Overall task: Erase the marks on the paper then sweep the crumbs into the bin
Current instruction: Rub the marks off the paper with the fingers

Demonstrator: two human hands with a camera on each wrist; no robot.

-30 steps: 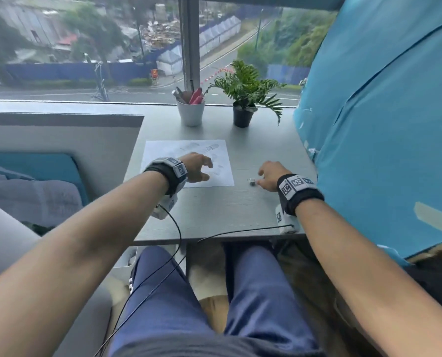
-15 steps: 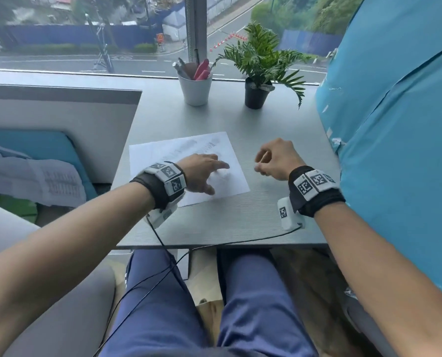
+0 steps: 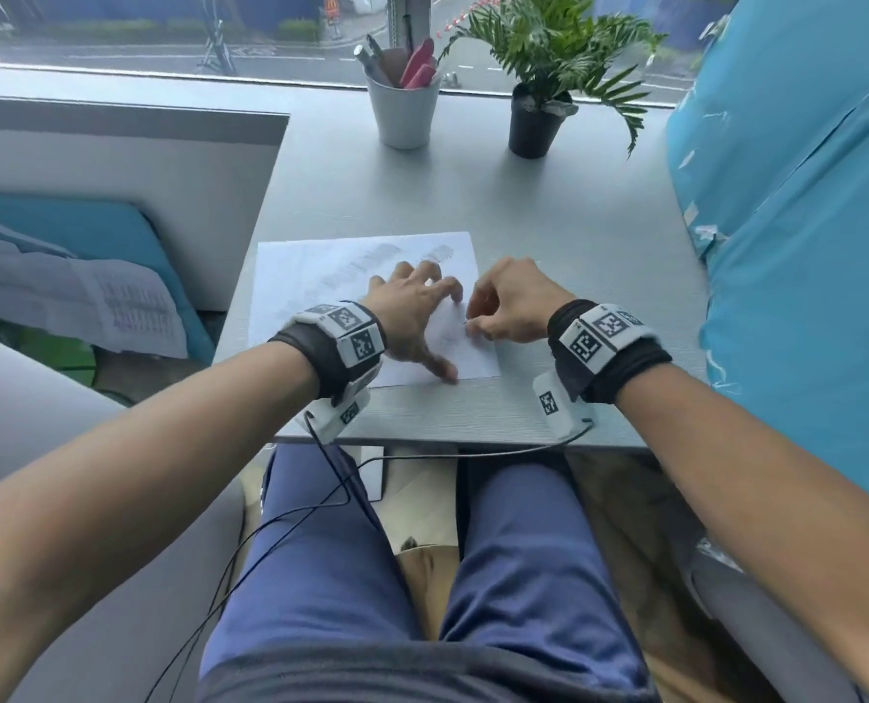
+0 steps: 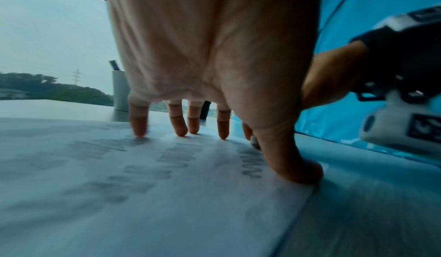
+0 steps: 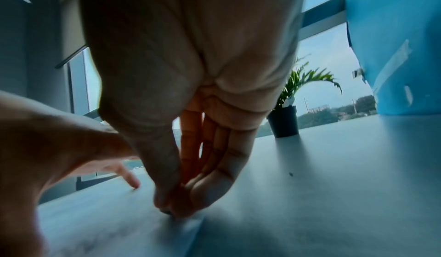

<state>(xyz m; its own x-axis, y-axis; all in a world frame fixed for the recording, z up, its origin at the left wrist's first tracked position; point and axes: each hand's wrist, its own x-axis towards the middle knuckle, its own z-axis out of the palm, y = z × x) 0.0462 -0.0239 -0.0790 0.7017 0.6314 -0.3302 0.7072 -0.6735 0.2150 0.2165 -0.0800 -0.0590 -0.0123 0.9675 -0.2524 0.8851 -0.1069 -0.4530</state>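
Note:
A white sheet of paper with grey pencil marks lies on the grey table. My left hand lies on the sheet's near right part, fingers spread and straight, their tips and the thumb pressing it down. My right hand is close beside it at the paper's right edge, thumb and fingers pinching a small dark-tipped eraser against the sheet. Most of the eraser is hidden by the fingers. No bin is in view.
A white cup of pens and a potted plant stand at the table's far side by the window. A blue covered wall borders the right, a grey partition the left. One dark speck lies on the table.
My right hand took the small eraser off the table and moved left onto the paper's right edge. The left hand spread its fingers on the sheet. The view tipped down.

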